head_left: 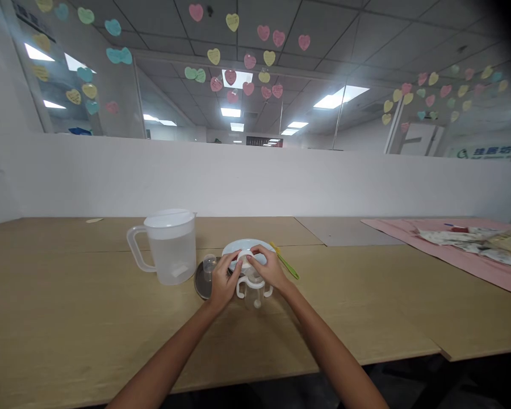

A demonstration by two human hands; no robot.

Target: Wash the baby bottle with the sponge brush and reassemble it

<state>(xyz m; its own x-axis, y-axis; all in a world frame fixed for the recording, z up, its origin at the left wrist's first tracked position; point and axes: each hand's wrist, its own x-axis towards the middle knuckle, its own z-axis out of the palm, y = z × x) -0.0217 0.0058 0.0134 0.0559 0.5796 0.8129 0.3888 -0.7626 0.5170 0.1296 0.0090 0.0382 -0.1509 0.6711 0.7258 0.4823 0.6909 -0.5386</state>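
Note:
Both hands meet over a small clear baby bottle with white handles standing on the wooden table. My left hand and my right hand pinch the white ring top of the bottle from either side, fingers curled. Behind them lies a pale blue plate. A small clear cap stands on a dark round lid or coaster just left of my left hand.
A translucent plastic jug with a handle holds water at the left. A green-yellow spoon lies right of the plate. A pink cloth with packets covers the table's right end. A white partition wall stands behind.

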